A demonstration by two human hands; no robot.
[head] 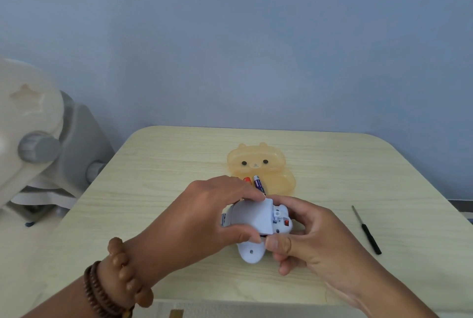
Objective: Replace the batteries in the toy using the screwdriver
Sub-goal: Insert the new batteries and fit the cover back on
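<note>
Blue toy (pixel 252 228) clamped by both hands' fingers (pixel 245 236); underside half hidden, batteries (pixel 257 183) partly covered.

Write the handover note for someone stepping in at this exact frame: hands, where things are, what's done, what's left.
Left hand: pinching the battery cover on the pale blue toy.
Right hand: gripping the toy from the right side.
Screwdriver: lying on the table, right of the hands, untouched.
Two batteries: in the orange bear-shaped tray behind the toy.
Done: cover appears unscrewed, not seated flush.
Left: cannot tell which batteries are in the toy; check, then seat the cover and drive the screw.
</note>
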